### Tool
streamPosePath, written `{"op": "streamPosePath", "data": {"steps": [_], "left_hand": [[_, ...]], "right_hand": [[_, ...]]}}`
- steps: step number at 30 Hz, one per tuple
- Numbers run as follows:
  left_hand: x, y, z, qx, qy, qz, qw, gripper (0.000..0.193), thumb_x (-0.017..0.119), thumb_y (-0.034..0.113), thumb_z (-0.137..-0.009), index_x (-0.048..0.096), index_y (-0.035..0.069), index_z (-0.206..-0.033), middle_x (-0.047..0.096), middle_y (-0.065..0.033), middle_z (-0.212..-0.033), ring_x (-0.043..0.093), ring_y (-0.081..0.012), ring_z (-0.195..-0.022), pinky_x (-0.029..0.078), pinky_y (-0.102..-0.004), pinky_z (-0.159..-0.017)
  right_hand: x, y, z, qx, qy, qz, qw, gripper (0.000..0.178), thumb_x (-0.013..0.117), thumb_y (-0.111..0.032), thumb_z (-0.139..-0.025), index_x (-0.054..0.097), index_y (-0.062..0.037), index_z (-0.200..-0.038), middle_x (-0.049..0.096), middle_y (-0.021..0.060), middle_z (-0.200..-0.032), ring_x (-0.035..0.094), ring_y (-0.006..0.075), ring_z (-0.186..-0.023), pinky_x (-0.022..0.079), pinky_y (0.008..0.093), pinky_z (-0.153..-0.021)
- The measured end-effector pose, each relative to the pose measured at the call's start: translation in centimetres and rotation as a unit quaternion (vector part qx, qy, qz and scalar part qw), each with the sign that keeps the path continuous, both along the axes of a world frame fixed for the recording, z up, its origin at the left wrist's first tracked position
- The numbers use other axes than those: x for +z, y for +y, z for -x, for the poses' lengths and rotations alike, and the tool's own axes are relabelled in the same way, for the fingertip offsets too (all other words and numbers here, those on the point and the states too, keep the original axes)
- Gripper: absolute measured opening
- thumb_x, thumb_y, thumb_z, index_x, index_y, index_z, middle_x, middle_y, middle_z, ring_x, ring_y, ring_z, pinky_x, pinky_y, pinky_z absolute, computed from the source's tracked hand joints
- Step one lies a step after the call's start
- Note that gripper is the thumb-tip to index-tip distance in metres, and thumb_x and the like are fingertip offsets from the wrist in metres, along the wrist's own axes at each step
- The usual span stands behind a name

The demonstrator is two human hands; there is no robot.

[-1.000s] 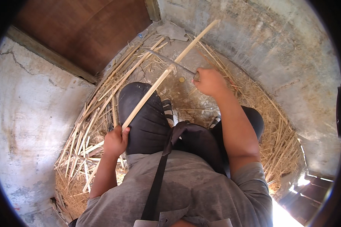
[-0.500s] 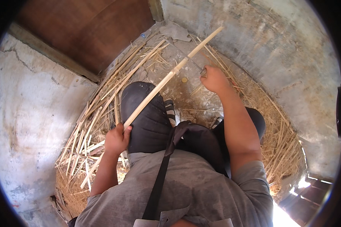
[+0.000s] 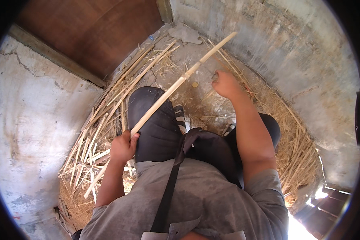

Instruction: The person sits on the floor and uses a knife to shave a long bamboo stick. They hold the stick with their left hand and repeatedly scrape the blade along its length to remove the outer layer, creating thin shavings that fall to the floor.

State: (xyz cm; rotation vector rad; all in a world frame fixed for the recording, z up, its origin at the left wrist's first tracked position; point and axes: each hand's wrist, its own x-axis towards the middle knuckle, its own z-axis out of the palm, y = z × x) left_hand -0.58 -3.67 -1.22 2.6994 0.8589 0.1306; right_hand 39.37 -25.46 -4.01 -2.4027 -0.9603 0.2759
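A long pale bamboo strip [image 3: 160,102] slants from lower left to upper right across my left knee, with joints showing along its length. My left hand [image 3: 123,147] is closed around its lower end, thumb on top. Beyond the knee, to the right of the strip, my right hand [image 3: 227,85] is in a fist around a thin-bladed knife [image 3: 215,76]. Only a small metal bit of the knife shows now at the fingers; the rest of its blade cannot be made out. The right fist is apart from the strip.
Split bamboo strips [image 3: 108,106] lie piled along the left side. Straw-like shavings [image 3: 294,154] heap up on the right. Stained walls [image 3: 304,60] close in on both sides, and a brown door panel [image 3: 96,36] stands at far left. A small round yellowish thing [image 3: 195,85] lies on the floor.
The knife blade, which crossed the strip before, no longer shows there. The strip's far end has dipped slightly. Both hands stay almost in place.
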Motion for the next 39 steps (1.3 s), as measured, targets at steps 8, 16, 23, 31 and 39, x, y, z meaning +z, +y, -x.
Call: {"op": "streamPosePath", "data": {"steps": [8,16,23,31,39], "left_hand": [[1.5,-0.2,-0.1,-0.003,0.008,0.017,1.000,0.054,0.058,0.048,-0.102,0.050,0.002,-0.074,0.056,-0.0231,-0.061,0.058,-0.0473,-0.061,0.043,-0.0521,-0.056],[0.3,0.3,-0.1,-0.001,0.005,0.020,1.000,0.053,0.060,0.050,-0.100,0.052,0.002,-0.077,0.060,-0.0223,-0.063,0.063,-0.0470,-0.064,0.047,-0.0526,-0.057],[1.2,0.5,-0.2,-0.004,0.025,0.026,0.999,0.053,0.059,0.050,-0.100,0.053,0.002,-0.078,0.060,-0.0233,-0.064,0.063,-0.0478,-0.065,0.048,-0.0526,-0.058],[0.3,0.4,0.4,-0.002,0.010,0.039,0.999,0.053,0.059,0.049,-0.101,0.053,0.001,-0.078,0.060,-0.0236,-0.063,0.063,-0.0469,-0.065,0.047,-0.0519,-0.058],[1.7,0.9,-0.6,-0.012,0.039,0.026,0.999,0.056,0.058,0.052,-0.100,0.053,0.002,-0.077,0.060,-0.0230,-0.063,0.063,-0.0474,-0.066,0.048,-0.0529,-0.058]], "right_hand": [[4.3,2.1,6.4,0.121,-0.024,0.091,0.988,0.028,0.065,-0.017,-0.081,0.068,-0.0058,-0.106,0.072,0.0212,-0.101,0.069,0.0396,-0.100,0.055,0.0506,-0.086],[-0.9,0.6,0.3,0.008,0.032,0.003,0.999,0.043,0.071,-0.022,-0.082,0.067,-0.0010,-0.120,0.071,0.0256,-0.108,0.067,0.0434,-0.103,0.053,0.0484,-0.090],[1.9,0.5,2.3,0.051,0.018,0.041,0.998,0.045,0.073,-0.022,-0.083,0.066,0.0000,-0.121,0.070,0.0270,-0.105,0.068,0.0420,-0.101,0.053,0.0471,-0.089],[0.6,2.0,3.5,0.129,0.038,0.002,0.991,0.035,0.070,-0.019,-0.081,0.068,-0.0029,-0.112,0.072,0.0231,-0.102,0.069,0.0408,-0.100,0.054,0.0496,-0.088],[-0.4,-0.6,0.2,0.008,-0.037,-0.012,0.999,0.040,0.069,-0.020,-0.081,0.066,-0.0001,-0.115,0.072,0.0238,-0.105,0.068,0.0428,-0.101,0.054,0.0498,-0.089]]}}
